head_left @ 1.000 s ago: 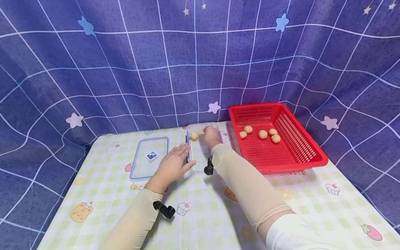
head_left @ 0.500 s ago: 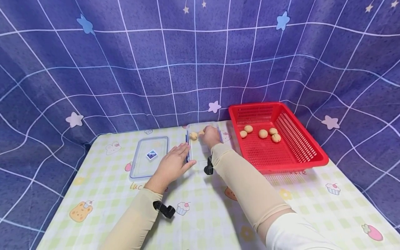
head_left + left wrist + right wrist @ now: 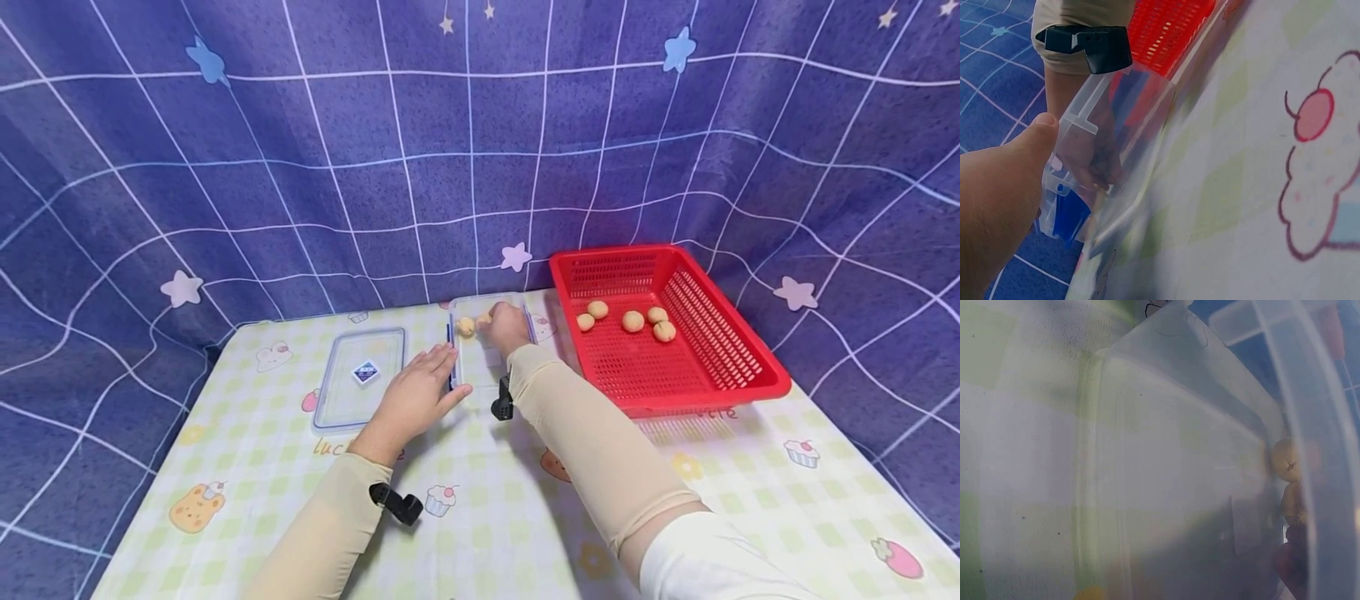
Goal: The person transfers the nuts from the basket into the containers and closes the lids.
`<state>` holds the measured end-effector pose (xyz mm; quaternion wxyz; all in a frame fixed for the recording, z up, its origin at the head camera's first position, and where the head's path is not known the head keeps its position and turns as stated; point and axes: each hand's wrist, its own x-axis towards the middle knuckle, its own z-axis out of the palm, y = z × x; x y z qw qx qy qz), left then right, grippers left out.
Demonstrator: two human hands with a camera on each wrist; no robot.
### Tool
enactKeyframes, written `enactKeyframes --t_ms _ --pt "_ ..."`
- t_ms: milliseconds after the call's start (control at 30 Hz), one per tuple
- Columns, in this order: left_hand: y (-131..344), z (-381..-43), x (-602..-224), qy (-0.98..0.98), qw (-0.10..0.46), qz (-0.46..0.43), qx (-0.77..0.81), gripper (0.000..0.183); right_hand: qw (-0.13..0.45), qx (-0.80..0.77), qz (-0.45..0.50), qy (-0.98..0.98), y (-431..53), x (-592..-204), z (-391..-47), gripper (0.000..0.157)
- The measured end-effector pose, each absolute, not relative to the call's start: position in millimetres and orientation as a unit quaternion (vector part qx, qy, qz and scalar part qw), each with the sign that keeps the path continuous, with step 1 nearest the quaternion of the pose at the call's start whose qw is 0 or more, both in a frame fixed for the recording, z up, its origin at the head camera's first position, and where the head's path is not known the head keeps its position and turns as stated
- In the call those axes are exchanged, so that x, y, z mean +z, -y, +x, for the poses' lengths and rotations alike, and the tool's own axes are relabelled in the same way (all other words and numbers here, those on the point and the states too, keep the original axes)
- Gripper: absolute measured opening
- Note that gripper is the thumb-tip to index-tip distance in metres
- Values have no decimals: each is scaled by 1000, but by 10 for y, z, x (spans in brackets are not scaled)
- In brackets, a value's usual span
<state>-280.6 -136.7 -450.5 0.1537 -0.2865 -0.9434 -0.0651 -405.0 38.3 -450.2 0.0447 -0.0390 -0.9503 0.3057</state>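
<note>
Head view: patterned tablecloth point(image 3: 487, 533) nearest. Left hand point(image 3: 417, 392) rests against the left side of a clear container point(image 3: 471, 367), fingers straight, gripping nothing; left wrist view shows its thumb at the rim. Clear lid point(image 3: 348, 404) with a blue label lies flat just left of that hand. Right hand point(image 3: 508, 329) is down inside the container, fingers curled at a tan ball point(image 3: 483, 319); can't tell if pinched. Second ball point(image 3: 466, 327) beside it, far end. Red basket point(image 3: 705, 404) at right holds five more balls point(image 3: 633, 321). Blue grid curtain point(image 3: 337, 192) behind.
</note>
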Motion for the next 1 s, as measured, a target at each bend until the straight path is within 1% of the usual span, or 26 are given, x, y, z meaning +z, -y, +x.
enactKeyframes --t_ms 133,267,500,633,1000 --pt "1346 -2796 -4521 943 154 -288 -65 76 48 289 -34 956 -413 -4496 -4037 41" --pt "1346 -2787 -4533 944 152 -285 -69 76 51 280 -11 959 -440 -4405 -4023 41" --pt "1366 -2795 -4495 946 145 -284 -66 76 63 294 21 953 -535 -3969 -4019 46" --pt "1375 -2789 -4464 944 148 -287 -69 74 66 303 32 950 -672 -3743 -4034 47" --pt "1376 -2797 -4485 946 145 -283 -67 76 123 396 115 903 -1241 -3384 -4097 40"
